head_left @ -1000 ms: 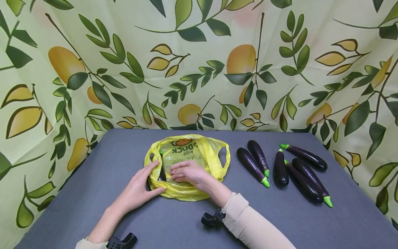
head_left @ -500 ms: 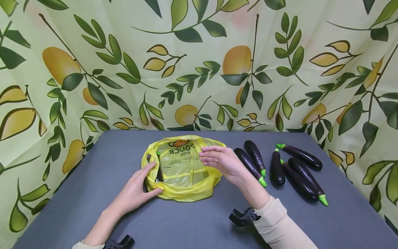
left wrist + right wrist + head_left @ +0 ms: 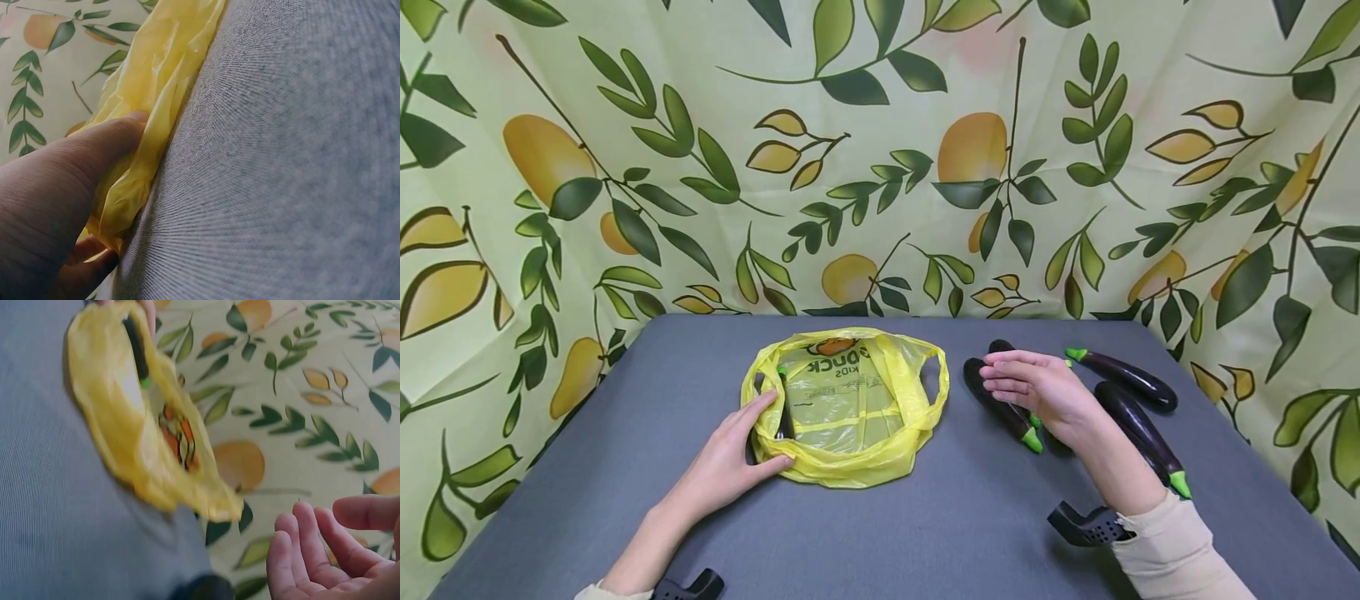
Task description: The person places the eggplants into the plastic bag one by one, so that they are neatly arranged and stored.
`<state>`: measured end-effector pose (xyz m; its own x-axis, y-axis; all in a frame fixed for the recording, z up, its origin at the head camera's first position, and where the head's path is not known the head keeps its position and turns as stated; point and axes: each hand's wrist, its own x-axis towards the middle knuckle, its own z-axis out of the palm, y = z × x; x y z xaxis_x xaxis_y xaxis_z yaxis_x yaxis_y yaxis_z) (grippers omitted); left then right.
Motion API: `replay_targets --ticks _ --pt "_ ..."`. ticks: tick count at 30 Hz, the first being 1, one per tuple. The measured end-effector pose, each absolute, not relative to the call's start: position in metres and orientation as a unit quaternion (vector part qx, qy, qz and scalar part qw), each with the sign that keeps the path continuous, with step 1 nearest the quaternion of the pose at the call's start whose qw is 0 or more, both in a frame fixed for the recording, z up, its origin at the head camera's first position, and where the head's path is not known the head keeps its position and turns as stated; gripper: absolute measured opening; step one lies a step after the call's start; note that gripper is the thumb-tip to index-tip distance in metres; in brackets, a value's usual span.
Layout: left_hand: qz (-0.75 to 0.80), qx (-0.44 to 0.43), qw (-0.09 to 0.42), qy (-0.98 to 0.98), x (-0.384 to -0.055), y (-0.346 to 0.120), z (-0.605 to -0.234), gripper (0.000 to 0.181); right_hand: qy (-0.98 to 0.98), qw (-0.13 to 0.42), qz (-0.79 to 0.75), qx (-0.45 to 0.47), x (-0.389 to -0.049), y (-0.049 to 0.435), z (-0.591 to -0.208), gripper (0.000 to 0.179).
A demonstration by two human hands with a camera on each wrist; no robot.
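A yellow plastic bag [image 3: 865, 467] lies with its mouth spread wide on the table. Inside its left side shows a dark eggplant [image 3: 786, 412] with a green stem end; in the right wrist view this eggplant [image 3: 135, 350] shows at the bag's opening. My left hand [image 3: 722, 462] holds the bag's left side, thumb at the front rim and fingers at the left rim. In the left wrist view the thumb [image 3: 119, 134] presses into the yellow film. My right hand [image 3: 1045, 392] is over the loose eggplants on the right, holding nothing, fingers extended and partly covering several of them.
Two eggplants [image 3: 1000, 404] lie nearest the bag, partly behind the right hand. Further right are more, including a back eggplant [image 3: 1131, 379] and a front eggplant [image 3: 1142, 425]. The grey table [image 3: 880, 550] ends at a leaf-and-fruit patterned cloth [image 3: 880, 183].
My right hand has come out of the bag and moved right, over the loose eggplants. The bag's right handle shows again. The left hand keeps its place on the bag.
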<state>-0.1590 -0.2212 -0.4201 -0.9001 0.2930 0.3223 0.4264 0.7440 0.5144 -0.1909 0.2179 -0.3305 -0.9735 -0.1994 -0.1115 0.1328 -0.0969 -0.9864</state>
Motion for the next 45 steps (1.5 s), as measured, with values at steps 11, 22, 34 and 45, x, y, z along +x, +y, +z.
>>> replay_targets --ticks 11,22,34,45 --pt "-0.294 -0.202 0.122 -0.926 -0.158 -0.224 -0.421 0.091 0.684 0.155 -0.712 -0.022 -0.2 0.255 -0.342 0.015" --pt "-0.293 -0.206 0.117 -0.926 -0.158 -0.223 -0.418 0.091 0.684 0.156 -0.712 -0.012 -0.206 0.265 -0.355 0.015" --pt "-0.288 -0.2 0.117 -0.929 -0.158 -0.223 -0.419 0.092 0.693 0.154 -0.704 -0.011 -0.209 0.263 -0.359 0.026" --pt "-0.278 -0.198 0.126 -0.932 -0.157 -0.222 -0.418 0.091 0.691 0.157 -0.706 -0.016 -0.209 0.265 -0.36 0.026"
